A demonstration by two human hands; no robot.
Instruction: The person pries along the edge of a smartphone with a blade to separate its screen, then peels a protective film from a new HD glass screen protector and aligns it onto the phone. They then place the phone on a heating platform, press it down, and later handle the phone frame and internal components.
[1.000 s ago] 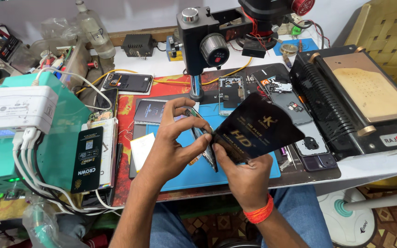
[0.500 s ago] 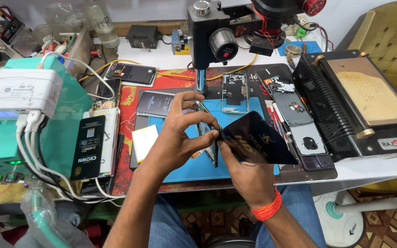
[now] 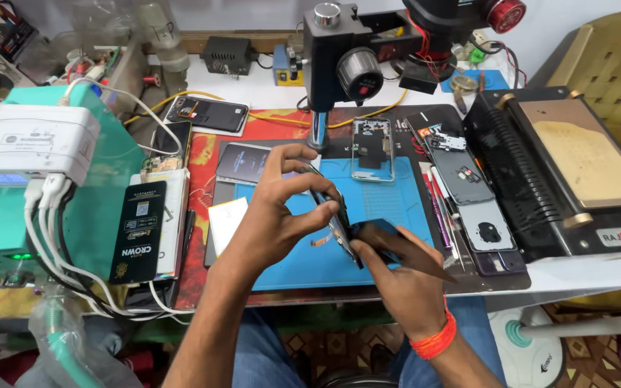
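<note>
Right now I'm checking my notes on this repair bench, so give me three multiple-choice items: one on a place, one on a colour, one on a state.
1. Where does the clear phone frame lie?
A. on the blue mat
B. on the floor
C. on the yellow chair

2. What colour is the wristband?
A. green
B. orange-red
C. white

3. How is the phone held?
A. flat on the mat
B. between the left hand and right hand
C. by nobody

A: it rests on the mat's far edge.
B: the band shows orange-red.
B: both hands pinch it above the mat.
</note>
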